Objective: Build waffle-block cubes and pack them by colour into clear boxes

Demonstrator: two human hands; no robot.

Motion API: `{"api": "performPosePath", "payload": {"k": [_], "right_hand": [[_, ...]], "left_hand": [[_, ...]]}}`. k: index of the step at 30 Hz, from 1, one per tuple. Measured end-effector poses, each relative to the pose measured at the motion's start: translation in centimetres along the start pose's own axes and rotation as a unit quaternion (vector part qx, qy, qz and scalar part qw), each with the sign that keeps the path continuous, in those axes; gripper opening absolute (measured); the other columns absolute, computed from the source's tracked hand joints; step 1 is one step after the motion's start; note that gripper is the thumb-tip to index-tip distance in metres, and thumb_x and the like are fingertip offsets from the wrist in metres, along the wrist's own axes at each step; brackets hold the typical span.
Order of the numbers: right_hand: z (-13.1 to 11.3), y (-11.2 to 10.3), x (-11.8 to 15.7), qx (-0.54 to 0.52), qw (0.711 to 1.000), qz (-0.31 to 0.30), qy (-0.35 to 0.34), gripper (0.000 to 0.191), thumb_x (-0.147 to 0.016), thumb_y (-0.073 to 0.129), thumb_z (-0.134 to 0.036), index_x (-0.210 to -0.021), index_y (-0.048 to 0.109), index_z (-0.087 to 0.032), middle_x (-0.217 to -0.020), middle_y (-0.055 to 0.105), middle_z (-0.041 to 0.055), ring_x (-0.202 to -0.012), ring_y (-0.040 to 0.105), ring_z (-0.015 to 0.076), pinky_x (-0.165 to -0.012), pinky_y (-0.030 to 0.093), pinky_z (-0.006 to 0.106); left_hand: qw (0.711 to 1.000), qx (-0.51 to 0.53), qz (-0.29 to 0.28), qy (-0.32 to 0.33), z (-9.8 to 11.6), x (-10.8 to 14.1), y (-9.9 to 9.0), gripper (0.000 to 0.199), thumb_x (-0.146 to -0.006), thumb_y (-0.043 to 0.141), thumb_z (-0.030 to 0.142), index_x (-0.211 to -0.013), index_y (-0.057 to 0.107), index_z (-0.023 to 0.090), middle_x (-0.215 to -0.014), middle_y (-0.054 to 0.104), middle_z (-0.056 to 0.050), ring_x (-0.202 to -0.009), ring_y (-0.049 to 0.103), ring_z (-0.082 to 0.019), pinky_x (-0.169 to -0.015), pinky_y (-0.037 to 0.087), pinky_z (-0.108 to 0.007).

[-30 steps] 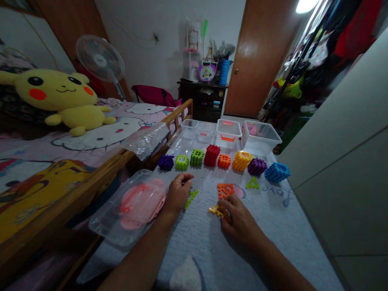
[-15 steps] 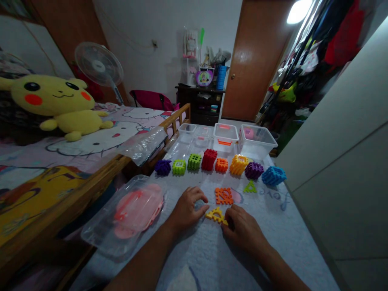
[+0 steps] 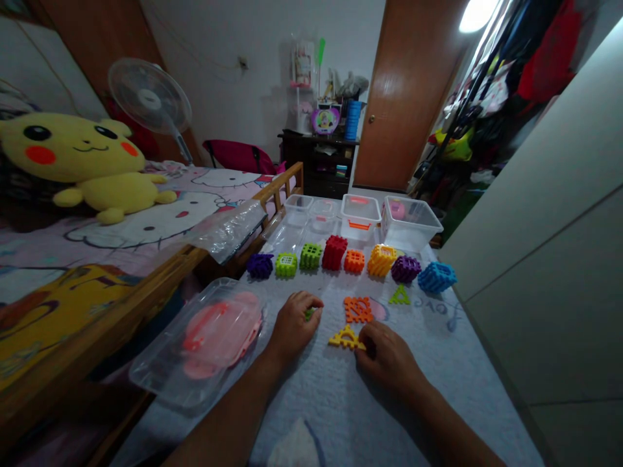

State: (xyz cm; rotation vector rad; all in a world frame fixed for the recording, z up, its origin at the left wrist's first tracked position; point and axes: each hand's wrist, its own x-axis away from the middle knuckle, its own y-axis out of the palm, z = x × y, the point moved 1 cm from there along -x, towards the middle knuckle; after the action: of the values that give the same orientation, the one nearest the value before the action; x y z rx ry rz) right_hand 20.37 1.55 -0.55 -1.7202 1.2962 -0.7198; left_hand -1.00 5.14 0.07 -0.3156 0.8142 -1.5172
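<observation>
My left hand (image 3: pixel 295 326) is curled round a small green piece (image 3: pixel 309 314), most of it hidden by the fingers. To its right, my right hand (image 3: pixel 387 350) pinches the right end of a yellow triangular piece (image 3: pixel 345 338) lying on the cloth. Just beyond that lies an orange square piece (image 3: pixel 357 310), flat. A green triangle (image 3: pixel 400 295) rests farther right. Behind them runs a row of built blocks, among them a red one (image 3: pixel 335 253), a yellow one (image 3: pixel 381 261), a purple one (image 3: pixel 405 268) and a blue one (image 3: pixel 437 277).
Clear plastic boxes (image 3: pixel 411 220) stand at the table's far end. A clear lid (image 3: pixel 168 363) with pink parts lies at the left, beside the wooden bed rail (image 3: pixel 107 324). A yellow plush toy (image 3: pixel 117 188) sits on the bed.
My left hand has moved slightly left, away from the yellow triangle, and its fingers have closed on a green piece. My right hand has stayed at the yellow triangle. The view has shifted slightly.
</observation>
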Motion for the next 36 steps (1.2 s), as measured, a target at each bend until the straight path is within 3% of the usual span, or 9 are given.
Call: {"api": "performPosePath", "payload": {"k": [9, 15, 19, 22, 27, 36], "right_hand": [[2.2, -1.2, -0.9, -0.009, 0.997, 0.057, -0.043, 0.004, -0.073, 0.052, -0.015, -0.072, 0.052, -0.019, -0.071, 0.055, 0.0011, -0.064, 0.048, 0.0147, -0.060, 0.035, 0.025], [3.0, -6.0, -3.1, 0.029, 0.991, 0.116, -0.056, 0.006, -0.079, 0.053, -0.021, -0.074, 0.055, -0.019, -0.069, 0.056, 0.0005, -0.063, 0.050, 0.0144, -0.059, 0.036, 0.025], [3.8, -9.9, -6.7, 0.067, 0.976, 0.205, -0.001, 0.006, -0.076, 0.057, -0.023, -0.072, 0.058, -0.019, -0.066, 0.058, 0.0006, -0.060, 0.052, 0.0145, -0.058, 0.036, 0.026], [4.6, -11.3, -9.6, 0.081, 0.959, 0.260, 0.080, 0.007, -0.074, 0.059, -0.026, -0.072, 0.061, -0.019, -0.066, 0.061, 0.0016, -0.060, 0.054, 0.0154, -0.058, 0.036, 0.026], [5.6, -10.6, -12.3, 0.070, 0.946, 0.278, 0.152, 0.012, -0.074, 0.060, -0.029, -0.072, 0.065, -0.018, -0.070, 0.068, 0.0045, -0.064, 0.058, 0.0172, -0.061, 0.038, 0.027], [5.9, -9.2, -12.6, 0.064, 0.950, 0.258, 0.167, 0.016, -0.077, 0.059, -0.029, -0.075, 0.069, -0.017, -0.072, 0.071, 0.0064, -0.064, 0.061, 0.0176, -0.061, 0.038, 0.027]], "left_hand": [[0.999, 0.026, 0.022, -0.006, -0.1, 0.1, 0.0, 0.013, -0.082, 0.053, 0.019, -0.082, 0.065, 0.020, -0.087, 0.066, -0.004, -0.091, 0.059, -0.021, -0.084, 0.045, -0.034], [0.999, 0.035, 0.022, -0.004, 0.0, 0.1, 0.0, 0.013, -0.081, 0.053, 0.020, -0.081, 0.066, 0.021, -0.086, 0.066, -0.004, -0.089, 0.060, -0.021, -0.082, 0.046, -0.034], [0.999, 0.037, 0.018, -0.004, 0.0, 0.1, 0.0, 0.014, -0.083, 0.052, 0.022, -0.082, 0.066, 0.021, -0.087, 0.066, -0.004, -0.090, 0.060, -0.021, -0.083, 0.046, -0.035], [0.999, 0.036, 0.018, -0.010, -0.1, 0.1, -0.1, 0.015, -0.083, 0.051, 0.023, -0.082, 0.066, 0.021, -0.087, 0.066, -0.005, -0.090, 0.060, -0.022, -0.083, 0.046, -0.036], [0.999, 0.036, 0.021, -0.014, 0.0, 0.1, -0.2, 0.015, -0.083, 0.051, 0.023, -0.082, 0.066, 0.022, -0.086, 0.066, -0.004, -0.089, 0.061, -0.022, -0.083, 0.048, -0.036], [0.999, 0.034, 0.019, -0.014, 0.1, 0.1, -0.2, 0.014, -0.082, 0.052, 0.021, -0.081, 0.066, 0.021, -0.086, 0.067, -0.004, -0.089, 0.062, -0.021, -0.083, 0.048, -0.035]]}}
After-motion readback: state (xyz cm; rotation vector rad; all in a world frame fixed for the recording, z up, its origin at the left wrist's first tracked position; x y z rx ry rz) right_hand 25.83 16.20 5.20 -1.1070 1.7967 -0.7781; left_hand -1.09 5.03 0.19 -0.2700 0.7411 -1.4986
